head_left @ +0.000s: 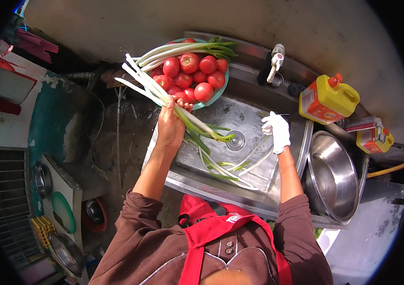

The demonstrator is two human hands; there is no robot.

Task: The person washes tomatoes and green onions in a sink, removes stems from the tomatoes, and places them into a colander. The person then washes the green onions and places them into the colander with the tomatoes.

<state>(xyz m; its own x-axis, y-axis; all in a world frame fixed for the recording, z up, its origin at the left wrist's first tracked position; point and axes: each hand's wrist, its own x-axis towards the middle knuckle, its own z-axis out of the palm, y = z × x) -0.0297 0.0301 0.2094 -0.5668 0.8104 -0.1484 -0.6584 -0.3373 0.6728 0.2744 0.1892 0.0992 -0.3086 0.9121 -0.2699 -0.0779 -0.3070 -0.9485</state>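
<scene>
My left hand [173,123] grips a bunch of scallions [155,89], their white ends pointing up and left and their green ends hanging over the sink. Beneath and beyond it, a pale green basin [226,80] holds many red tomatoes [189,63], with more scallions [173,51] laid across them. My right hand [277,131], in a white glove, hovers over the right side of the stainless steel sink [216,110] with its fingers curled. Whether it pinches a thin strand cannot be told. Loose scallion pieces [220,169] lie in the sink near the drain [236,140].
A faucet [276,62] stands at the sink's back edge, with a dark scouring pad [296,89] nearby. To the right are a yellow detergent jug [328,99], a smaller jug [375,140] and a steel bowl [334,178]. Shelves with an egg tray [42,228] stand at left.
</scene>
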